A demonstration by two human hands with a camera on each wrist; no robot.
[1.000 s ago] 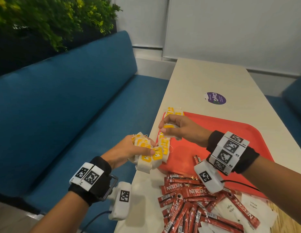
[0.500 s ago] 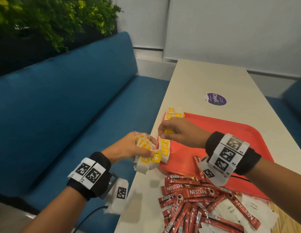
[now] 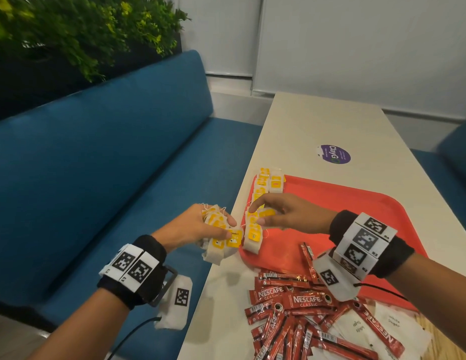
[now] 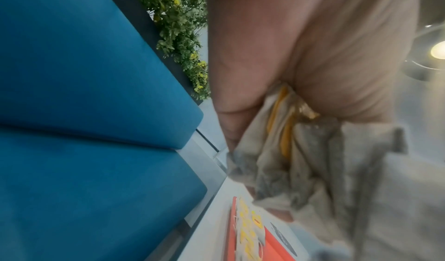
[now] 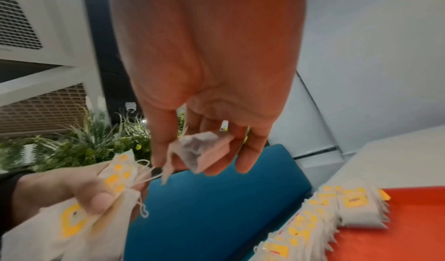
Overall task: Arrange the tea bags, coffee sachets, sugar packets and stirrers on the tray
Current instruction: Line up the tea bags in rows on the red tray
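Left hand [image 3: 200,227] clutches the spare tea bags [image 3: 220,237] as a ready supply; right hand [image 3: 284,214] pinches one tea bag [image 5: 199,151], likely extending the tray's [image 3: 356,203] row [image 3: 260,193].

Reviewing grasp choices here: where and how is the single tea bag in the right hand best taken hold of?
Pinch the tea bag across its flat faces near one short edge, coming from above, much as the right hand holds it. It is thin, limp paper, so a two-sided pinch probably controls it best and lets it drop onto the row on the red tray.
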